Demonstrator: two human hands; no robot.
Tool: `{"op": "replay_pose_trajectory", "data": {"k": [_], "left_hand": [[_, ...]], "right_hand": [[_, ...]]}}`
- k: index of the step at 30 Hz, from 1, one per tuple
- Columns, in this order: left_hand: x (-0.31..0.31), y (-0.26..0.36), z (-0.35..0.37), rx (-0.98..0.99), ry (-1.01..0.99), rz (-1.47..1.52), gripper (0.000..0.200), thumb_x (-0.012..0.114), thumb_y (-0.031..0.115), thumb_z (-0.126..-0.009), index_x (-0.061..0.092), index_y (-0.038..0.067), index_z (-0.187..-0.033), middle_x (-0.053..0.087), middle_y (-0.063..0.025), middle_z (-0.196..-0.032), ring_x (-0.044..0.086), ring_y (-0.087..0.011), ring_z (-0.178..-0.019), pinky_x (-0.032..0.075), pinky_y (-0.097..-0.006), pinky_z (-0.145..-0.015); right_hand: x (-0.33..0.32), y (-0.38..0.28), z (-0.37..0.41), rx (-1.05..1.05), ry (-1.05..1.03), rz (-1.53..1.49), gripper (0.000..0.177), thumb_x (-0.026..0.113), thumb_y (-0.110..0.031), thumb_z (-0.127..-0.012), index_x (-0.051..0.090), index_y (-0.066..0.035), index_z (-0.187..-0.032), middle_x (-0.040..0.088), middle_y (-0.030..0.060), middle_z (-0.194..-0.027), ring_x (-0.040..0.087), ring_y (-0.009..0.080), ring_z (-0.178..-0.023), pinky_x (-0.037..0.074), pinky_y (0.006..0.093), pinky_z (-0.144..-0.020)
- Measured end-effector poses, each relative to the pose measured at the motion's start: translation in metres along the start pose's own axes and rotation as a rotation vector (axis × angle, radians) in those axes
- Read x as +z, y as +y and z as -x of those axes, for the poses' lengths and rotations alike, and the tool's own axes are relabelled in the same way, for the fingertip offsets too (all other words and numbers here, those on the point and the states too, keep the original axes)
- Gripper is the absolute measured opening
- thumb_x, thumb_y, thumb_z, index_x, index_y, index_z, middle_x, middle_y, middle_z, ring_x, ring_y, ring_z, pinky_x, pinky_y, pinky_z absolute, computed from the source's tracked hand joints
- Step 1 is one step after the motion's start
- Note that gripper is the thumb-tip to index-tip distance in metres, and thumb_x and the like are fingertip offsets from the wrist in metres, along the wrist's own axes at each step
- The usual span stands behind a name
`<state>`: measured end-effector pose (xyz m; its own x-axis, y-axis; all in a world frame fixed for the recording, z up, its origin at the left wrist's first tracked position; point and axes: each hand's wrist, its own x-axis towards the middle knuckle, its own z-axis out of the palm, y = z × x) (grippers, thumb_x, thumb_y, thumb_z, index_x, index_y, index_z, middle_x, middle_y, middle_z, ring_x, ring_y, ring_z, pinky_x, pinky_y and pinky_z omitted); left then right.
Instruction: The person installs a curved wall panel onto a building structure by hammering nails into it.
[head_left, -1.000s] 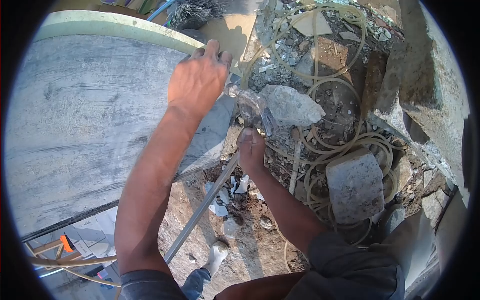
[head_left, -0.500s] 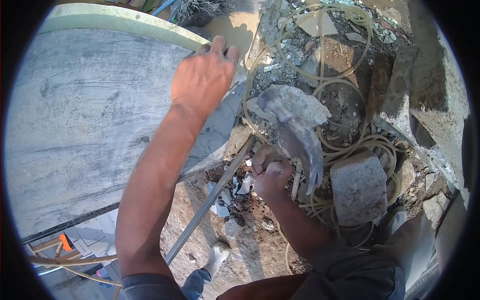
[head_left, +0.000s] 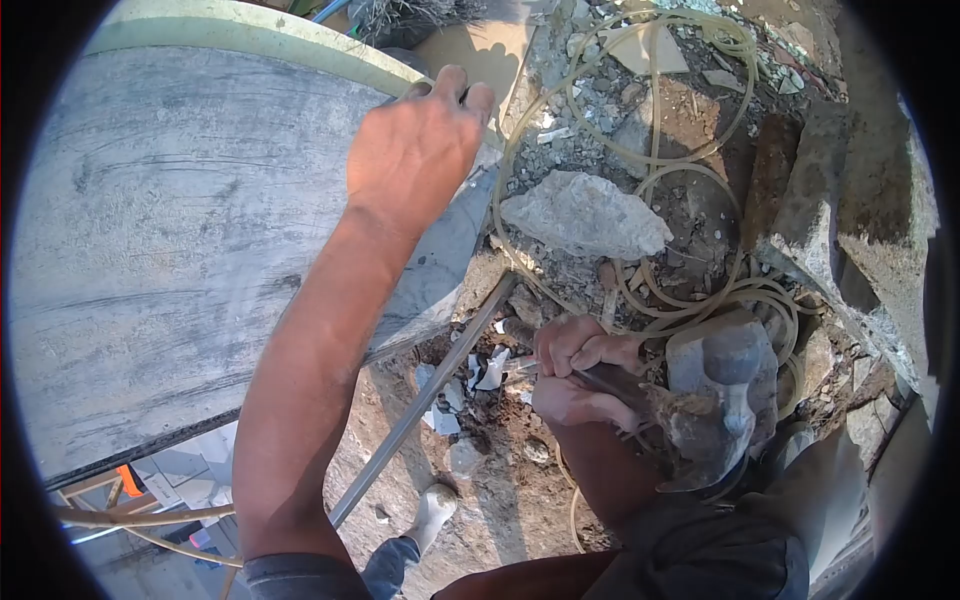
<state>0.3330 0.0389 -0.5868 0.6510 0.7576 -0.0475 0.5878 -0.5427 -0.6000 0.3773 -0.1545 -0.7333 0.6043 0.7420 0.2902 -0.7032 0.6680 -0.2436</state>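
A large grey slab (head_left: 190,210) with a pale green rim fills the left side. My left hand (head_left: 415,150) is curled over its far right edge, the fingertips hidden beyond it. Lower right, my right hand (head_left: 585,370) is wrapped round the handle of a hammer-like tool. Its metal head (head_left: 725,395), blurred by motion, hangs over a rough block (head_left: 770,365) and partly hides it. Broken white shards (head_left: 490,368) lie on the soil left of my right hand.
A metal bar (head_left: 425,400) slants across the ground beside the slab. Coiled clear hose (head_left: 735,190) winds over rubble and around a pale rock (head_left: 585,213). Concrete pieces (head_left: 815,215) stand at the right. My foot (head_left: 434,513) is below.
The tool head has swung from above the pale rock down and right to the block. My right hand has turned and shifted slightly right. My left hand stays at the slab's edge.
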Motion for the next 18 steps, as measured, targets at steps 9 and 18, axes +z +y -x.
{"op": "replay_pose_trajectory", "data": {"k": [9, 18], "left_hand": [[0.0, -0.001, -0.003, -0.021, 0.045, 0.048, 0.019, 0.054, 0.007, -0.088, 0.055, 0.014, -0.106, 0.058, -0.0044, -0.1, 0.07, -0.0262, -0.08, 0.057, -0.0399, -0.059], [-0.001, 0.005, 0.007, 0.006, 0.023, 0.078, 0.021, 0.055, 0.007, -0.086, 0.056, 0.014, -0.106, 0.058, -0.0045, -0.099, 0.07, -0.0253, -0.082, 0.057, -0.0394, -0.06]], "right_hand": [[0.008, -0.008, 0.001, 0.189, 0.087, 0.274, 0.028, 0.058, -0.034, -0.1, 0.051, -0.007, -0.092, 0.044, 0.0011, -0.064, 0.044, 0.0084, -0.054, 0.038, 0.0272, -0.048], [0.0, -0.005, 0.008, 0.462, 0.09, 0.482, 0.039, 0.05, -0.044, -0.102, 0.047, -0.006, -0.101, 0.044, 0.0013, -0.065, 0.042, 0.0084, -0.056, 0.036, 0.0246, -0.049]]}}
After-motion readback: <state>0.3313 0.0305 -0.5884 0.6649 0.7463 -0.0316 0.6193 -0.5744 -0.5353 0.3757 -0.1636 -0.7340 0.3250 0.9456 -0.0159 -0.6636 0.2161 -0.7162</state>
